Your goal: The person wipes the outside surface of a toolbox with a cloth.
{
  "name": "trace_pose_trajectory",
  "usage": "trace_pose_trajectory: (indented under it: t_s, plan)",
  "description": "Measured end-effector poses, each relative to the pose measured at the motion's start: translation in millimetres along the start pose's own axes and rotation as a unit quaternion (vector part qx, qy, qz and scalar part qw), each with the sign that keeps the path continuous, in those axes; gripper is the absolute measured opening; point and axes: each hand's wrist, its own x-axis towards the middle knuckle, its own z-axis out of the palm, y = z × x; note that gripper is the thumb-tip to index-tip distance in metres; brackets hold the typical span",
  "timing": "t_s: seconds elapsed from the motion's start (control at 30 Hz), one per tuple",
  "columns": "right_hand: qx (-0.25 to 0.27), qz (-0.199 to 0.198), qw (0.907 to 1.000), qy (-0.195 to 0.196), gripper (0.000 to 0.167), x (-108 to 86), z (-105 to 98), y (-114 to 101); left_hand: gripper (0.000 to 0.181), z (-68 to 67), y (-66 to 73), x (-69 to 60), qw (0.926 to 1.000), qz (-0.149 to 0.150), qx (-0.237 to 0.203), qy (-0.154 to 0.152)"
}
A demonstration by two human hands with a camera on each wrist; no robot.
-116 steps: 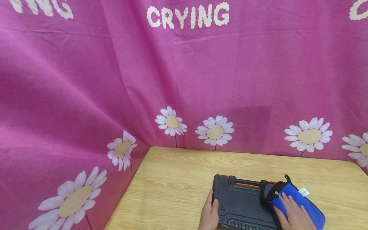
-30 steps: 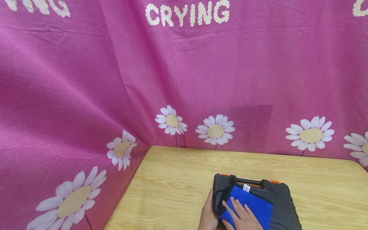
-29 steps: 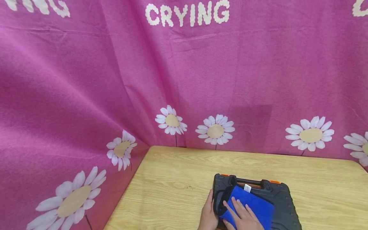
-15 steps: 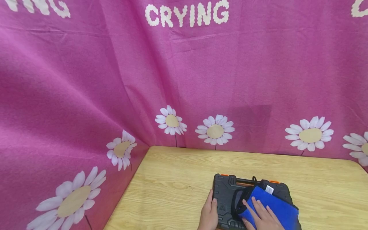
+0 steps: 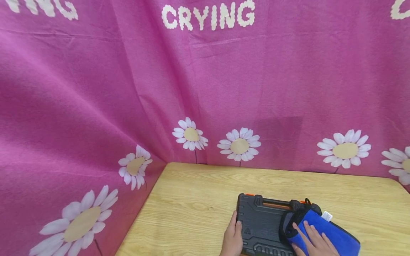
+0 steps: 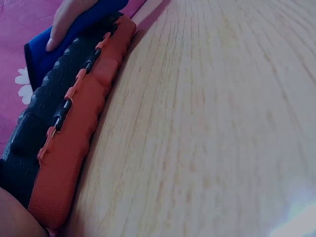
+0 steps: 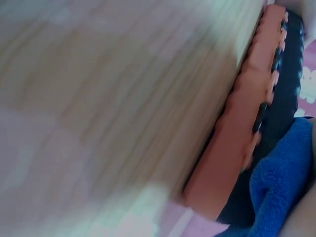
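Note:
A black plastic tool case (image 5: 264, 222) with an orange underside lies flat on the table. My left hand (image 5: 233, 236) grips its left edge, thumb on the lid. Under my right hand (image 5: 315, 241), fingers extended and slightly spread, is a folded blue cleaning cloth (image 5: 342, 236) with black edging, a hanging loop and a white tag. The cloth covers the lid's right part and overhangs that side. In the left wrist view the orange side (image 6: 66, 163) of the case faces the camera. The right wrist view shows the cloth's fluffy pile (image 7: 286, 173) against the lid.
The wood-grain table (image 5: 185, 209) stretches left of and behind the case. A pink curtain (image 5: 224, 81) printed with daisies and lettering hangs along the table's back and left edges. The case's carry handle (image 5: 275, 203) points toward the back.
My right hand has slid the cloth rightward across the lid, from the left part to the right edge, uncovering the left and middle. My left hand and the case have stayed in place.

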Motion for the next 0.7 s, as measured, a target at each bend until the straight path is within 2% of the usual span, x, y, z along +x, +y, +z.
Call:
trace_pose_trajectory:
  t_s: [0.27, 0.37, 0.57, 0.7]
  plan:
    - [-0.001, 0.002, 0.9995, 0.032, 0.066, -6.0, 0, 23, 0.053, -0.3, -1.7, 2.1, 1.0, -0.004, -0.001, 0.002]
    - [-0.006, -0.001, 0.9995, 0.03, 0.065, -6.1, -1, 27, 0.053, -0.3, -2.1, 1.6, 1.0, -0.005, -0.003, 0.0]
    - [-0.002, 0.017, 0.9998, 0.0, 0.067, -4.4, -4, 32, 0.053, -0.9, -1.4, 1.1, 1.0, 0.002, 0.003, 0.004]
    - [0.011, 0.017, 0.9997, 0.011, 0.068, -5.6, -2, 32, 0.056, -1.0, -2.5, 1.7, 0.9999, -0.008, 0.009, 0.011]
